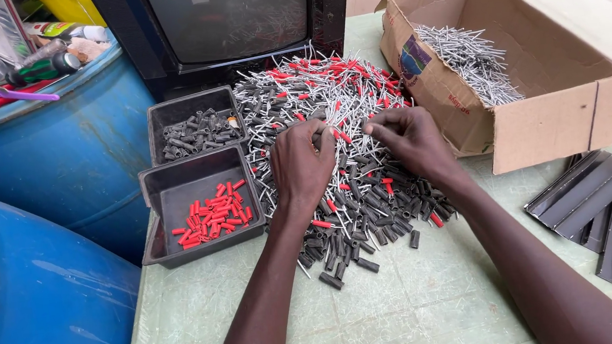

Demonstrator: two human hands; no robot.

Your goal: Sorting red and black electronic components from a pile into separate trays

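Here, at the table's (424, 310) left edge, two black trays sit one behind the other: the near tray (201, 204) holds red sleeves, the far tray (196, 123) black ones. Just right of them the mixed pile (342, 153) of metal pins, red sleeves and black sleeves covers the middle of the table, running back to the old television (232, 22).

The left hand (302, 166) lies palm-down on the pile, fingers curled into it; whether it pinches a piece I cannot tell. The right hand (412, 143) rests beside it, fingertips drawn together over the pins, apparently pinching something small, though the piece itself is hidden.

Loose black sleeves already stray at the pile's near edge, so a sweep of either wrist could likely roll more of them towards the table's front edge. Thin pins could also catch between fingers and drag neighbours into the wrong tray.

Right of the pile an open carton (539, 112) of bare pins stands near the right forearm, crowding it. Dark metal strips (609, 210) lie at the right edge. Blue drums (58, 158) stand off the left.
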